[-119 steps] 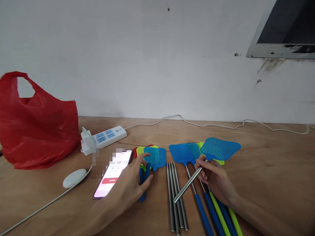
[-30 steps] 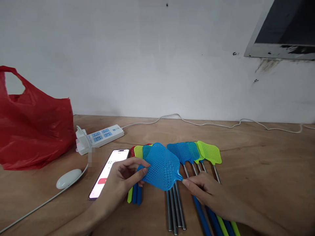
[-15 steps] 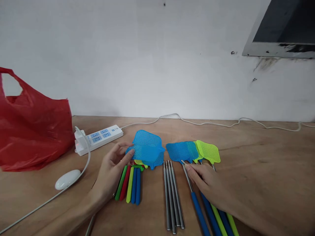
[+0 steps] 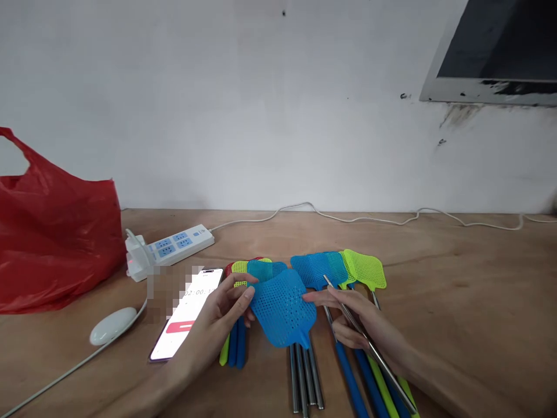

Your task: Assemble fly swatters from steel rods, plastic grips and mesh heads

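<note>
My left hand (image 4: 217,325) pinches the left edge of a loose blue fly-swatter head (image 4: 281,307) held just above the wooden table (image 4: 456,302). My right hand (image 4: 361,325) touches the head's right edge with its fingertips and grips a thin metal rod (image 4: 369,342) that slants down to the right. Beneath the head lie several bare metal rods (image 4: 302,377). Under my left hand sit several coloured handles (image 4: 235,348) and stacked swatter heads (image 4: 250,268). Finished swatters (image 4: 343,270) with blue and green handles lie under my right hand.
A phone (image 4: 185,319) with a lit screen lies left of my left hand. Further left are a white mouse-shaped device (image 4: 113,325) with its cable, a white power strip (image 4: 167,247) and a red plastic bag (image 4: 52,244). A white cable (image 4: 369,219) runs along the wall.
Four seconds ago my right hand held a rod with a blue head on it. Since half a second ago the blue head has come down from the pile and my right hand has picked up a rod.
</note>
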`<action>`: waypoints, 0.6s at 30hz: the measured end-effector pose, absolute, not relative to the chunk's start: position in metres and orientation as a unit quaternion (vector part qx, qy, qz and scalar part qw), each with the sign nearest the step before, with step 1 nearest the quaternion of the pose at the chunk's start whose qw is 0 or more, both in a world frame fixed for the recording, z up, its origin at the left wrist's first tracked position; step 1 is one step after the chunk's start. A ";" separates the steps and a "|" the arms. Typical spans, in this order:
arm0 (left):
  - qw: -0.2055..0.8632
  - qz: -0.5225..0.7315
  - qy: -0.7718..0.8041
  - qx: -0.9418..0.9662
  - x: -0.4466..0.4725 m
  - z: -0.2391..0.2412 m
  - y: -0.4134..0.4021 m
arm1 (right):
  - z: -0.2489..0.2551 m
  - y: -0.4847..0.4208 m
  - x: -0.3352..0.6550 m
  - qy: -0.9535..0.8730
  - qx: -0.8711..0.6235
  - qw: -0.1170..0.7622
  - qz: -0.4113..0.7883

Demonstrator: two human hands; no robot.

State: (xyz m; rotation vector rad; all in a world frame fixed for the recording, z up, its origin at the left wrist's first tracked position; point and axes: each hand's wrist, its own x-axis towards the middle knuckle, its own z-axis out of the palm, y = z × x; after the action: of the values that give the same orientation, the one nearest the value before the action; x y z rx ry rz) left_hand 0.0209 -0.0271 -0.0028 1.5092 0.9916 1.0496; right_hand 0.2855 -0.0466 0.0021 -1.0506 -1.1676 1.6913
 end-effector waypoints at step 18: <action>0.442 0.433 0.463 0.635 0.010 0.007 -0.010 | 0.001 -0.039 0.293 -0.375 -0.419 0.500 0.659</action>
State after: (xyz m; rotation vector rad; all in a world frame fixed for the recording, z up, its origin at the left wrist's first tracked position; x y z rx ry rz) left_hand 0.0102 -0.0098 0.0074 1.5756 1.1502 1.0741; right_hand 0.2926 -0.0389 0.0013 -1.0135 -0.9066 1.5925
